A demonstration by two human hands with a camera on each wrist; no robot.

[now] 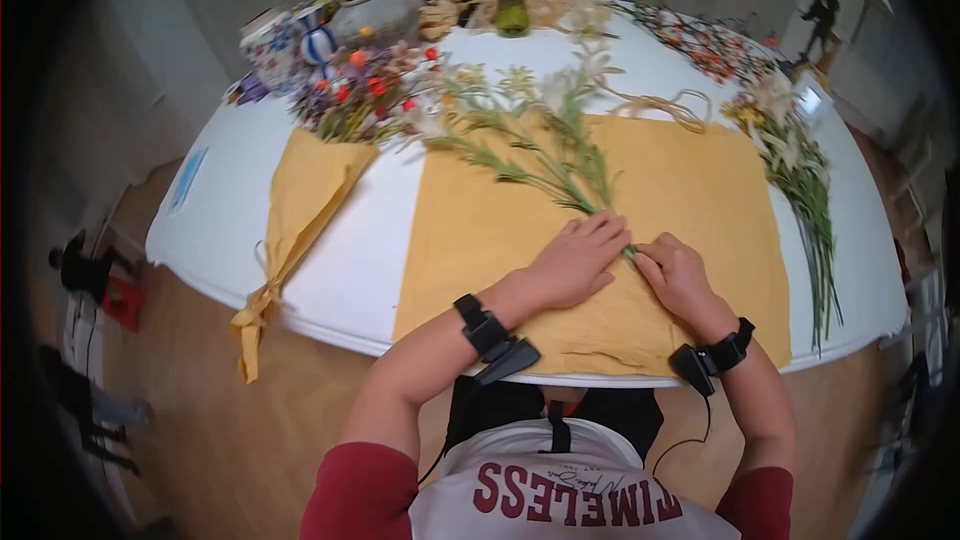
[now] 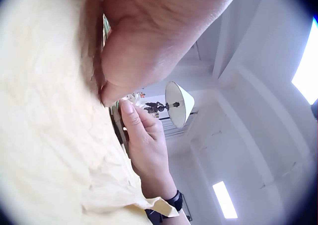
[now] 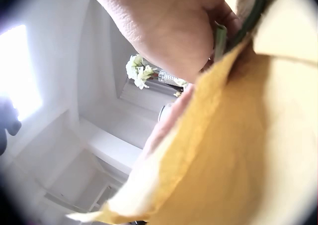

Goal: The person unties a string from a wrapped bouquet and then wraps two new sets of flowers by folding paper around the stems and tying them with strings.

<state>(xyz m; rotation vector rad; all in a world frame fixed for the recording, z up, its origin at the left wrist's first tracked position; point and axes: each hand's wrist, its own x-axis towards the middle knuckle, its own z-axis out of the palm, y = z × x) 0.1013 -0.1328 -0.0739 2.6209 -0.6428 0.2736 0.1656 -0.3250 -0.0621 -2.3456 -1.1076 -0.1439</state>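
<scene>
A spray of white flowers with green leaves point(image 1: 560, 145) lies on a sheet of yellow wrapping paper point(image 1: 480, 260) in the head view. My left hand point(image 1: 580, 260) rests across the stems, fingers fairly straight and pressing them against the paper. Just right of it, my right hand point(image 1: 680, 275) pinches the lower stems between thumb and curled fingers. Cut stem ends point(image 3: 221, 41) poke out beneath the right hand point(image 3: 169, 26) in the right wrist view. The left wrist view shows the left hand point(image 2: 149, 36) low over the crinkled paper, its fingertips hidden.
A paper-wrapped bouquet point(image 1: 310, 190) lies to the left, tied near its base. Loose flowers with long stems point(image 1: 810, 200) lie at the right edge. Twine point(image 1: 675, 105) sits beyond the paper. Vases, a green bottle point(image 1: 512, 10) and berry branches point(image 1: 710, 45) line the back.
</scene>
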